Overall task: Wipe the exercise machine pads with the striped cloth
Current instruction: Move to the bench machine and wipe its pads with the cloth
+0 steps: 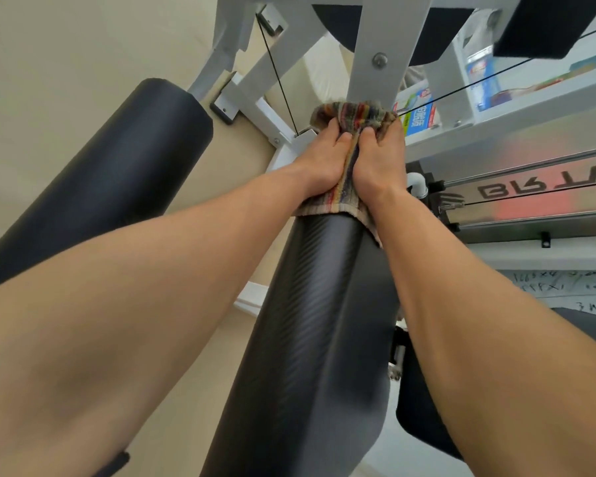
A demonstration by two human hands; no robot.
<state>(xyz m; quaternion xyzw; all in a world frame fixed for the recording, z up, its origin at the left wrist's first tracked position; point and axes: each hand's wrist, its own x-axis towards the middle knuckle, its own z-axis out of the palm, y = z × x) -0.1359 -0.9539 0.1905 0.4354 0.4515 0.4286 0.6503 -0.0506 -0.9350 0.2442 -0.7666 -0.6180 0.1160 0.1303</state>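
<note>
Head view: striped cloth (350, 132) draped over far end of black ribbed pad (324, 304), against white frame (375, 63). Left hand (319, 163) and right hand (379, 163) clenched on cloth. Second pad (117, 173) left, over beige floor (66, 63). Shelf (496, 108) right.

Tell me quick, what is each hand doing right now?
Left hand: closed on the cloth, pressing it onto the pad.
Right hand: closed on the same cloth, beside the left.
</note>
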